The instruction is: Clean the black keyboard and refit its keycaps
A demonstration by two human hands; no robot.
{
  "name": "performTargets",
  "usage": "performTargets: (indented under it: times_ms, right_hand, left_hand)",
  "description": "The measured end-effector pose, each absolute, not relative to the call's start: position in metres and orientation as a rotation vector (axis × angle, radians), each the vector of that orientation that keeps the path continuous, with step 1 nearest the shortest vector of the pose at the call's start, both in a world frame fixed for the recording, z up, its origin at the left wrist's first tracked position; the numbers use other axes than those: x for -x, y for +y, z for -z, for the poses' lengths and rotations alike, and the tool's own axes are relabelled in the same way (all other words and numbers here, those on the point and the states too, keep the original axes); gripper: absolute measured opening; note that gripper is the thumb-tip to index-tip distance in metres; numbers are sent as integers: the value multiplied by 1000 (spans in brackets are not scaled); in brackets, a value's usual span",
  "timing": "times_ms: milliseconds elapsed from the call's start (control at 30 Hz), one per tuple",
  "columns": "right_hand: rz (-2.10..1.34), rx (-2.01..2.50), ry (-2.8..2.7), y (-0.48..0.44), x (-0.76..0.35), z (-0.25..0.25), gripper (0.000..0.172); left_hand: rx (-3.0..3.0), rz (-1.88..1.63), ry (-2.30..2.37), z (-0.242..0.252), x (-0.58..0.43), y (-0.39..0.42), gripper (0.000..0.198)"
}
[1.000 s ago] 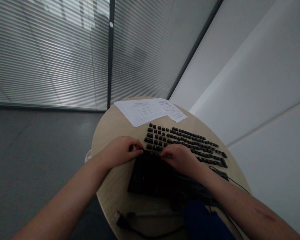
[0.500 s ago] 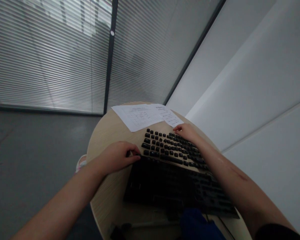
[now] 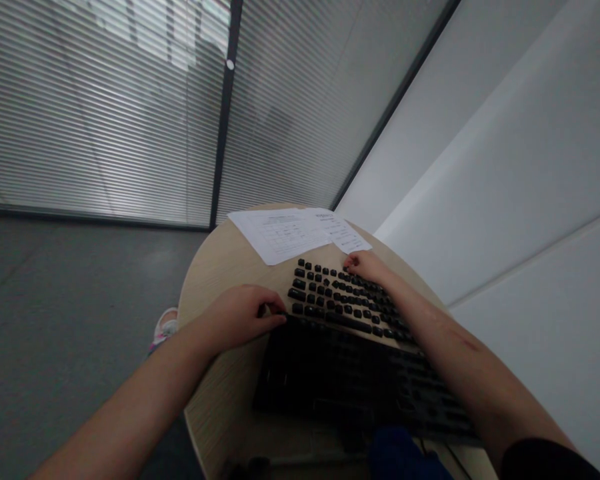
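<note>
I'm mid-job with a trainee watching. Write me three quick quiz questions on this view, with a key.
1. True or false: the left hand has its fingertips at a corner of the black keyboard.
2. Which is nearest the right hand? A) the shoe B) the loose keycaps C) the blue item
3. Which lie farther from the person: the keycaps or the papers?
Key: 1 true; 2 B; 3 the papers.

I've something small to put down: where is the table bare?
The tabletop is bare between the papers and left hand, and between the left forearm and black keyboard. Crowded: the right side, where the right forearm crosses keycaps and keyboard.
</note>
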State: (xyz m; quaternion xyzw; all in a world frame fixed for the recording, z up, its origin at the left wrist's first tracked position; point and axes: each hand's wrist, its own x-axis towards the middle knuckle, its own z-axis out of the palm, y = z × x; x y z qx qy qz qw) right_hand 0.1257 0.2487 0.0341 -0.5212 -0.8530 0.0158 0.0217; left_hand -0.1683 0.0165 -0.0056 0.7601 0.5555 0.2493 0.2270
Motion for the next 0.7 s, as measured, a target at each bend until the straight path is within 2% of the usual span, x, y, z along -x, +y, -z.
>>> performTargets:
  times_ms: [133,300,467,700]
  right_hand:
    - [-130,1498,-2511,222,-123,-54,10]
    - [-705,1193,-2496,130,-121,-71,11]
    - [-609,1170,-2671,64,-116,-70,11]
    - [-558,1209,-2729,71,-119,-51,14]
  left_hand:
    - [-2109,-685,1527,7,169,17,24]
    - [-2080,-666,1537,5,168,17,23]
    - [-2092,-645,1563,2,166,16,24]
    - [-2094,-670,1576,2,166,14,25]
